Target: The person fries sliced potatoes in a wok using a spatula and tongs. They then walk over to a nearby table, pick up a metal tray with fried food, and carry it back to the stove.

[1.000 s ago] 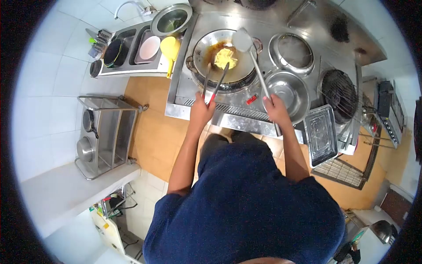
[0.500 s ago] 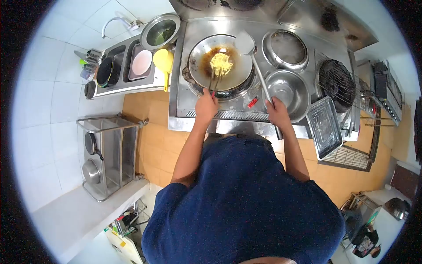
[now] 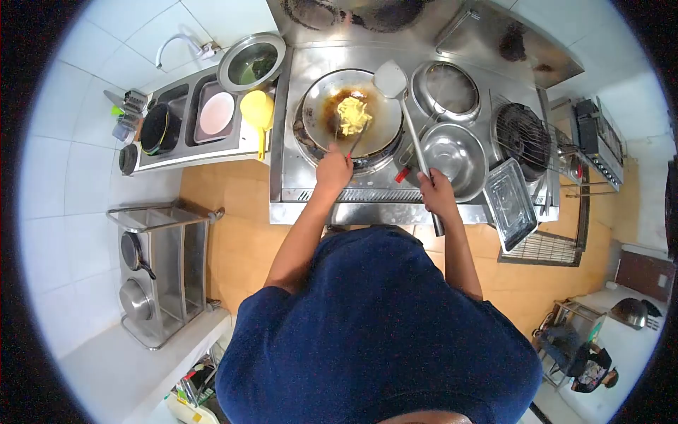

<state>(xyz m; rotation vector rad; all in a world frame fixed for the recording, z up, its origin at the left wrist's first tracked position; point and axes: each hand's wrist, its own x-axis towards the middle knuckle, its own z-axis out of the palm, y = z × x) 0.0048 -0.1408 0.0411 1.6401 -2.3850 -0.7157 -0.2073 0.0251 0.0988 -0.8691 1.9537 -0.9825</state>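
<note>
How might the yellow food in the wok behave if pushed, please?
The yellow food looks soft and may break apart, given its ragged outline. It may slide, since a wet-looking brownish patch lies beside it in the wok.

A kitchen, perhaps a restaurant's, though the warped edges make that hard to confirm: a steel stove (image 3: pixel 300 212) carries a wok (image 3: pixel 385 124) and a wire grill (image 3: pixel 522 138), beside a double sink (image 3: pixel 213 86), a faucet (image 3: pixel 178 39) and white tiled walls (image 3: pixel 53 177).

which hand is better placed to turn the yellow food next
Likely the left hand: its tongs are beside the yellow food, while the right hand holds the spatula by the wok's edge.
</note>
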